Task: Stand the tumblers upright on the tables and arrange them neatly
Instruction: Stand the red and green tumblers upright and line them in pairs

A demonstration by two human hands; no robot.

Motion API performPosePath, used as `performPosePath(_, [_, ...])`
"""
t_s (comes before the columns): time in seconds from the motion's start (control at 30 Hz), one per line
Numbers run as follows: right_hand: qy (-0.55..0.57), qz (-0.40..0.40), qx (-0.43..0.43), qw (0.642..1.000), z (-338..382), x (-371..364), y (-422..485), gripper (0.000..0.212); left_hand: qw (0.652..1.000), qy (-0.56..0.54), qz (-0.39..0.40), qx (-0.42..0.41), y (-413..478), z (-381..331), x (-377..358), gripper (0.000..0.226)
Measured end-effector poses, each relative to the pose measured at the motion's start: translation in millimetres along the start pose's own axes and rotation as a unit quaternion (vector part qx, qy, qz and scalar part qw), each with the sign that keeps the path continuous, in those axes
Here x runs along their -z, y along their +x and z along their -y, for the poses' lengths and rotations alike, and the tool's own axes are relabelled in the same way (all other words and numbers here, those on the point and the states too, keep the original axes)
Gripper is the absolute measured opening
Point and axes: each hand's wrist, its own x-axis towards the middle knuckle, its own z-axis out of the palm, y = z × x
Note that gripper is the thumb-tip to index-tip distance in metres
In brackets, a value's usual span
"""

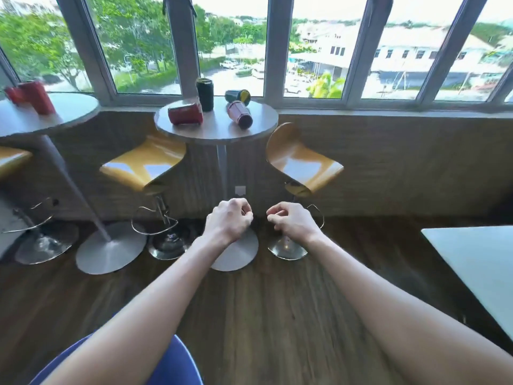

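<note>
Both hands, left hand (228, 218) and right hand (291, 221), hang empty with fingers loosely curled, well short of the round counter (216, 129), where a red tumbler (185, 113), pink tumbler (239, 114) and green tumbler (237, 95) lie toppled; only the black tumbler (205, 94) stands, near its far edge.

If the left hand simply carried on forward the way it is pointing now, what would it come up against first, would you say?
Probably the metal post of the round table straight ahead; the left hand, loosely curled and empty, sits well below the tabletop and its tumblers. Depth is hard to judge in this wide-angle view.
</note>
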Motion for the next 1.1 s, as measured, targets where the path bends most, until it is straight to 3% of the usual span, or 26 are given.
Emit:
performPosePath(0.33, [-0.001,-0.010,0.065,0.998,85.9,37.0,206.5,0.004,0.999,0.027,-0.045,0.013,199.0,15.9,54.2,0.016])
performPosePath(0.5, [-0.012,-0.009,0.083,0.996,115.1,51.7,298.5,0.025,0.995,0.034,-0.091,-0.012,291.3,35.6,67.2,0.022])
performPosePath(0.6, [0.003,-0.003,0.078,0.997,127.8,54.0,363.3,0.033,0.991,0.078,-0.111,0.015,349.7,48.0,81.0,0.031])
performPosePath(0.8, [-0.052,0.002,0.072,0.996,158.2,51.1,489.4,0.037,0.982,0.116,-0.140,0.056,456.1,76.2,116.8,0.039])
performPosePath(0.9, [-0.071,0.036,0.033,0.996,163.1,39.5,549.3,0.066,0.976,0.161,-0.110,0.100,498.4,95.7,133.3,0.058])
performPosePath(1.03, [-0.107,0.048,0.004,0.993,149.7,16.5,617.2,0.113,0.965,0.220,-0.005,0.146,541.9,125.0,138.9,0.083])
performPosePath(1.1, [-0.108,0.044,-0.018,0.993,144.1,6.1,637.4,0.124,0.962,0.232,0.043,0.141,557.8,138.1,135.6,0.093])
